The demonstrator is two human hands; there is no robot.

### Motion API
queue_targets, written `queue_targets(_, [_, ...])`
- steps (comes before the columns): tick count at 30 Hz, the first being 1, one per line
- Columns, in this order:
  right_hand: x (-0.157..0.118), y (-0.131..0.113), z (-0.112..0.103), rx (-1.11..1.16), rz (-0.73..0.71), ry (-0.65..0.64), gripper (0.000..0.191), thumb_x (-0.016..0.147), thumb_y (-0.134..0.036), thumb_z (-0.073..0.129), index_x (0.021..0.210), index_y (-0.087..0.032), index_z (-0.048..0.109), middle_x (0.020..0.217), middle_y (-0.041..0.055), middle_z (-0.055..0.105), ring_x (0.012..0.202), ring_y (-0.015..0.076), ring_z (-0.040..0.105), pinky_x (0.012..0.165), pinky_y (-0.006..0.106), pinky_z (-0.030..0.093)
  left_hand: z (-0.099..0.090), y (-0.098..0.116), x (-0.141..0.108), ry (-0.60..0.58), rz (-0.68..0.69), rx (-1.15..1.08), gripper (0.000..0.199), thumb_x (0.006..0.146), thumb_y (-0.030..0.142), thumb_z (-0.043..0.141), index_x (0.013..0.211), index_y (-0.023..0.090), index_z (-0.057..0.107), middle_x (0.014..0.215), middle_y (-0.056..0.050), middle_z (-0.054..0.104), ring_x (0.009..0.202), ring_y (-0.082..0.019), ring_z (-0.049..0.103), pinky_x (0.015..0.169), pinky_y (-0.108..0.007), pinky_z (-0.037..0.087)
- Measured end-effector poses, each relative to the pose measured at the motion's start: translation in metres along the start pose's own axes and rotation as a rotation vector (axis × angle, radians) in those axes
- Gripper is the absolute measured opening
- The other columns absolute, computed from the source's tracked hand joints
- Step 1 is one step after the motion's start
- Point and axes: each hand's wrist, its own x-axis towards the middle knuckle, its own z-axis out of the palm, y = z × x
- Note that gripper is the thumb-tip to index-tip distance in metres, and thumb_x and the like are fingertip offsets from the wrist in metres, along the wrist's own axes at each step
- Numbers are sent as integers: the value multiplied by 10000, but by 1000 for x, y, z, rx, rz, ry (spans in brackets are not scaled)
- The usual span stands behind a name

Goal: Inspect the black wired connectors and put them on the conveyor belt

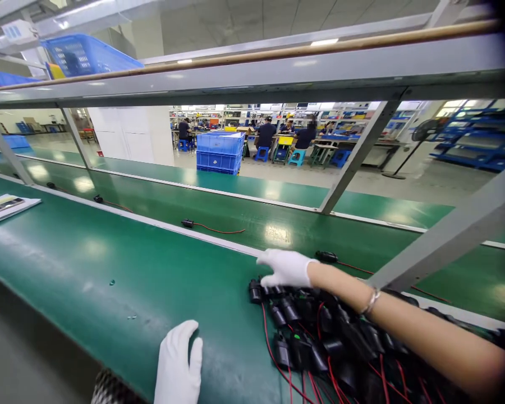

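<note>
My right hand (287, 268), in a white glove, is over the back left edge of a pile of black cylindrical parts (303, 348) with red wires. Its thumb and fingers are apart, with nothing between them. My left hand (179, 359), also gloved in white, is low over the green bench (130, 269), left of the pile. The thumb stands away from the fingers and the hand is bare of any object. Beyond a pale strip, single black parts with red wires lie on a green belt (151, 199), one (188, 223) near the middle and another (327, 257) behind my right hand.
Slanted metal posts (357, 157) rise beyond the bench and carry a shelf with a blue basket (84, 55). Papers (8, 209) lie at the far left. Blue crates (219, 151), seated people (266, 133) and a fan (423, 130) are in the background.
</note>
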Motion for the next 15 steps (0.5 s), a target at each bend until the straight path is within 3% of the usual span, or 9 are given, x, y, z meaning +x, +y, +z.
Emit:
queue_targets(3, [7, -47, 20, -53, -74, -62, 309, 911, -416, 626, 1044, -137, 639, 1077, 75, 641, 999, 228, 608, 889, 444, 496, -7, 7, -3, -14, -50, -130, 464, 913, 491, 394, 1151, 186, 650, 1191, -137, 651, 1119, -305, 589, 990, -552, 462])
queue_targets(5, [11, -66, 22, -59, -80, -60, 280, 914, -402, 623, 969, -129, 644, 1016, 67, 648, 955, 217, 616, 866, 433, 501, -14, 12, -3, -45, -109, -271, 451, 909, 496, 407, 1140, 191, 644, 1207, -135, 629, 1154, -301, 556, 1042, -562, 405])
queue_targets(9, [13, -88, -9, 55, -157, 77, 266, 833, -347, 699, 981, -136, 636, 1025, 74, 636, 942, 221, 605, 845, 411, 501, -36, 24, 7, -104, -237, -635, 417, 907, 501, 435, 1076, 183, 645, 1183, -126, 632, 1167, -282, 539, 1109, -538, 324])
queue_targets(12, [-1, -110, -41, 239, -287, 231, 394, 783, -280, 685, 1143, -155, 584, 1135, 95, 607, 1022, 227, 573, 910, 359, 477, -54, 39, 20, -136, -235, -791, 419, 937, 483, 400, 1083, 175, 643, 1175, -104, 654, 1124, -232, 584, 1077, -446, 395])
queue_targets(15, [-24, -139, -55, 412, -411, 276, 460, 764, -249, 649, 1206, -182, 543, 1163, 63, 604, 1017, 197, 581, 910, 293, 485, -66, 60, 31, -240, -213, -1196, 447, 919, 506, 467, 1059, 120, 644, 1081, -114, 683, 1043, -218, 618, 1011, -395, 443])
